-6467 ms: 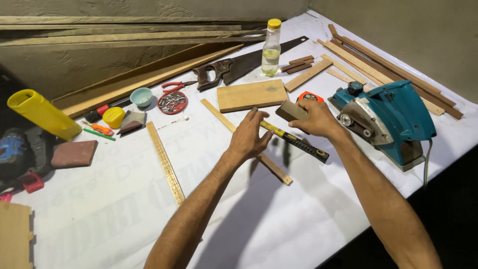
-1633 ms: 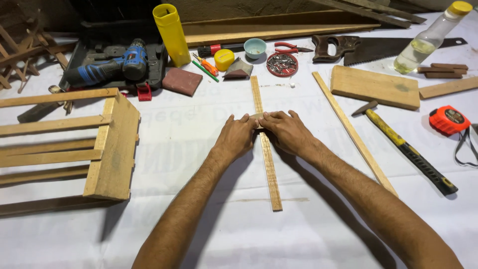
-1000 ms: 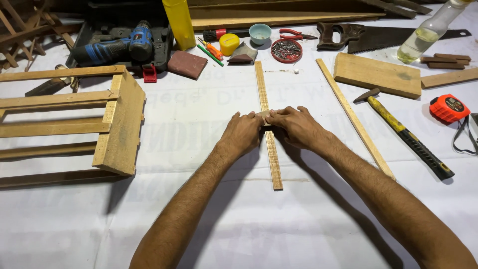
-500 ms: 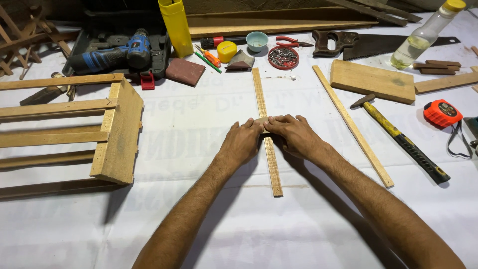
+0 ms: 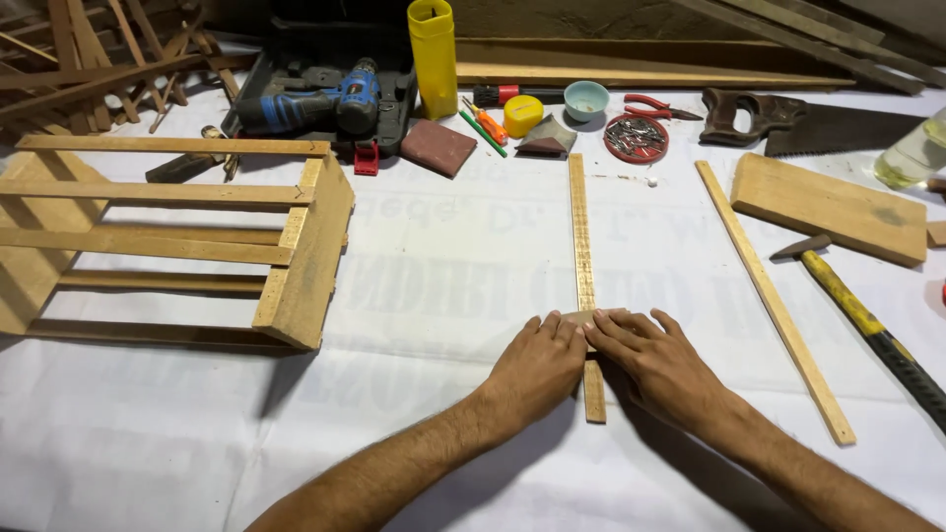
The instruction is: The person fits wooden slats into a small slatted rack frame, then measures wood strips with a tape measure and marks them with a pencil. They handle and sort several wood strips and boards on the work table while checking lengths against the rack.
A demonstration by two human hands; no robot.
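Pressing hands (image 5: 601, 360) on wooden ruler (image 5: 582, 246)

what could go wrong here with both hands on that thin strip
1. Both hands, left hand and right hand, press near one end of the thin wooden strip; its far end might pivot sideways.
2. A swing could perhaps reach the round tin of nails just beyond it.

The left hand (image 5: 537, 369) and right hand (image 5: 655, 360) cover part of the thin wooden strip (image 5: 583, 246). A small piece under their fingertips is mostly hidden. The bottle (image 5: 914, 156) and hammer (image 5: 867, 325) are cut off at the right edge.
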